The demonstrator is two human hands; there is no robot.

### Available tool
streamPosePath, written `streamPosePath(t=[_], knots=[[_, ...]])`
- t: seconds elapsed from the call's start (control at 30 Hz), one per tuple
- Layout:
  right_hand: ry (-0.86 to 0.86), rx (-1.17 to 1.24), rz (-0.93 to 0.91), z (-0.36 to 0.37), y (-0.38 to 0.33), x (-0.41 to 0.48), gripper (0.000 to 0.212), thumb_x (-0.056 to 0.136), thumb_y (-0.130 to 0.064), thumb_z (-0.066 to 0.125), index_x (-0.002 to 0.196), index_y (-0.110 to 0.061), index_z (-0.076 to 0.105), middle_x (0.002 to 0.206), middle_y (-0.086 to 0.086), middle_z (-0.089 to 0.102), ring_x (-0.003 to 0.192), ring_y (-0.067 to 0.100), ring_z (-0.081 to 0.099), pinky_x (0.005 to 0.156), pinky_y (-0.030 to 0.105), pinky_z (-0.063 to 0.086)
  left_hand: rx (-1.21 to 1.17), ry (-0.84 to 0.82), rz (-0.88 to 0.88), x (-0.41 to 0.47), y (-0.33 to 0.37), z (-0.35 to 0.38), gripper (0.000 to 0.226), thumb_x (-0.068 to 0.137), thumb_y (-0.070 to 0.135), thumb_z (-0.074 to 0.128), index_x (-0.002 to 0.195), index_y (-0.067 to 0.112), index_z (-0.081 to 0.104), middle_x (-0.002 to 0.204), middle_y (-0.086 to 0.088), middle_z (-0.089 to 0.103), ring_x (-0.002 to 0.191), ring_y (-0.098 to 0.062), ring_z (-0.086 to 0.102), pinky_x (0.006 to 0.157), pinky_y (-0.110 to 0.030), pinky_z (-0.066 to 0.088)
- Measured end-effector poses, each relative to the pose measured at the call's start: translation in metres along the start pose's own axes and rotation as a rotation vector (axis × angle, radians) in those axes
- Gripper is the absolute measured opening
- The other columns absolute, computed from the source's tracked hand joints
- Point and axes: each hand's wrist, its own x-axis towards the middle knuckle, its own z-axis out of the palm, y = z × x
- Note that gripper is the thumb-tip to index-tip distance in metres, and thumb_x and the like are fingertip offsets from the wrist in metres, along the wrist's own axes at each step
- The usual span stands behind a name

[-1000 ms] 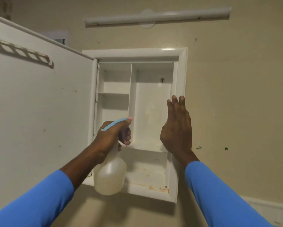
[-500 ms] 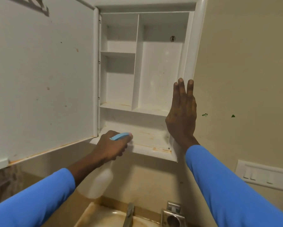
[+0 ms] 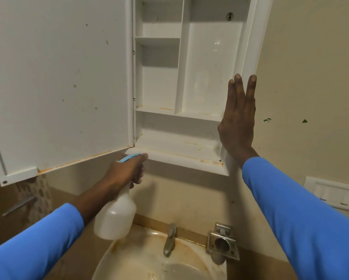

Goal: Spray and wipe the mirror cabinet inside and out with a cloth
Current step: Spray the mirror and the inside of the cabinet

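The white mirror cabinet (image 3: 248, 47) hangs on the wall with its door (image 3: 58, 77) swung wide to the left. Its bare shelves show rust stains along the bottom ledge and a few wet drops on the back wall. My left hand (image 3: 127, 170) grips a translucent spray bottle (image 3: 115, 217) with a blue trigger, just below the cabinet's lower left corner. My right hand (image 3: 238, 120) is flat, fingers up, against the cabinet's right frame. No cloth is in view.
A stained sink (image 3: 149, 263) with a metal tap (image 3: 169, 241) sits right below the cabinet. A metal holder (image 3: 222, 245) is fixed to the wall beside the tap. A white switch panel (image 3: 335, 193) is on the wall at right.
The view has tilted down, so the cabinet sits higher in frame and the sink shows. My left hand has lowered the bottle from inside the cabinet to below its bottom edge. My right hand stays on the frame.
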Motion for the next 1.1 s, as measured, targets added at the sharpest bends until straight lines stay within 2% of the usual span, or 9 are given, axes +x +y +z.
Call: streamPosePath(t=[0.07, 0.17, 0.27, 0.47, 0.53, 0.7, 0.93, 1.0, 1.1], knots=[[-0.031, -0.026, -0.003, -0.003, -0.001, 0.000, 0.091, 0.080, 0.024, 0.026, 0.165, -0.004, 0.014, 0.175, 0.012, 0.012, 0.160, 0.046, 0.005, 0.122, 0.052, 0.033, 0.011, -0.126, 0.015, -0.007, 0.003, 0.002, 0.043, 0.096, 0.053, 0.066, 0.081, 0.013, 0.068, 0.072, -0.007, 0.066, 0.065, -0.021, 0.062, 0.054, -0.028, 0.042], [-0.106, -0.068, -0.013, -0.009, -0.001, 0.000, 0.091, 0.080, 0.023, 0.027, 0.166, -0.003, 0.009, 0.176, 0.013, 0.007, 0.160, 0.047, 0.001, 0.121, 0.052, 0.036, 0.038, -0.176, 0.063, -0.018, 0.010, 0.015, 0.044, 0.094, 0.056, 0.067, 0.078, 0.015, 0.066, 0.066, -0.004, 0.062, 0.061, -0.021, 0.057, 0.053, -0.030, 0.043], [-0.176, -0.196, -0.054, -0.019, -0.003, -0.004, 0.088, 0.083, 0.014, 0.036, 0.165, 0.000, 0.006, 0.175, 0.017, 0.006, 0.159, 0.049, -0.001, 0.127, 0.054, 0.025, 0.049, -0.225, 0.087, -0.029, 0.015, 0.027, 0.042, 0.095, 0.054, 0.068, 0.076, 0.016, 0.066, 0.066, -0.003, 0.062, 0.060, -0.021, 0.055, 0.055, -0.033, 0.044], [-0.201, -0.198, -0.023, -0.033, -0.026, -0.009, 0.089, 0.085, -0.005, 0.053, 0.165, -0.006, 0.013, 0.174, 0.018, 0.010, 0.161, 0.043, 0.000, 0.128, 0.064, 0.008, 0.006, -0.089, 0.216, -0.052, 0.018, 0.006, 0.047, 0.097, 0.055, 0.063, 0.083, 0.011, 0.072, 0.074, -0.006, 0.072, 0.069, -0.022, 0.069, 0.053, -0.027, 0.048], [-0.177, -0.102, -0.132, -0.032, -0.043, -0.008, 0.087, 0.085, -0.008, 0.056, 0.164, -0.006, 0.020, 0.173, 0.017, 0.016, 0.162, 0.039, 0.005, 0.127, 0.064, 0.013, -0.049, 0.013, 0.291, -0.063, 0.021, -0.011, 0.046, 0.100, 0.049, 0.062, 0.083, 0.007, 0.072, 0.075, -0.011, 0.072, 0.071, -0.026, 0.070, 0.051, -0.028, 0.048], [-0.157, 0.228, -0.631, -0.032, -0.128, 0.011, 0.084, 0.080, -0.007, 0.062, 0.159, -0.004, 0.033, 0.170, 0.018, 0.028, 0.160, 0.038, 0.020, 0.112, 0.053, 0.040, -0.268, 0.319, 0.391, -0.095, 0.023, -0.066, 0.045, 0.100, 0.039, 0.066, 0.075, 0.002, 0.072, 0.075, -0.016, 0.071, 0.071, -0.031, 0.071, 0.049, -0.031, 0.047], [0.070, 0.231, -1.123, -0.067, -0.283, 0.046, 0.076, 0.092, -0.013, 0.043, 0.165, -0.010, 0.022, 0.175, 0.010, 0.016, 0.162, 0.034, 0.011, 0.124, 0.053, 0.025, -0.428, 0.589, 0.475, -0.137, 0.037, -0.145, 0.034, 0.101, 0.034, 0.067, 0.075, 0.012, 0.074, 0.075, -0.009, 0.069, 0.072, -0.027, 0.069, 0.056, -0.032, 0.048], [0.108, 0.204, -1.179, -0.078, -0.315, 0.057, 0.074, 0.097, -0.025, 0.044, 0.166, -0.014, 0.020, 0.175, 0.009, 0.016, 0.163, 0.032, 0.010, 0.127, 0.056, 0.014, -0.428, 0.639, 0.500, -0.142, 0.044, -0.163, 0.033, 0.101, 0.031, 0.067, 0.072, 0.016, 0.074, 0.071, -0.006, 0.068, 0.068, -0.024, 0.068, 0.058, -0.032, 0.049], [0.063, 0.082, -1.274, -0.085, -0.346, 0.072, 0.065, 0.102, -0.046, 0.042, 0.160, -0.018, 0.035, 0.170, 0.011, 0.031, 0.162, 0.035, 0.011, 0.129, 0.064, 0.006, -0.434, 0.669, 0.508, -0.147, 0.051, -0.183, 0.033, 0.100, 0.033, 0.067, 0.069, 0.020, 0.073, 0.071, -0.002, 0.067, 0.066, -0.019, 0.068, 0.062, -0.037, 0.048]])
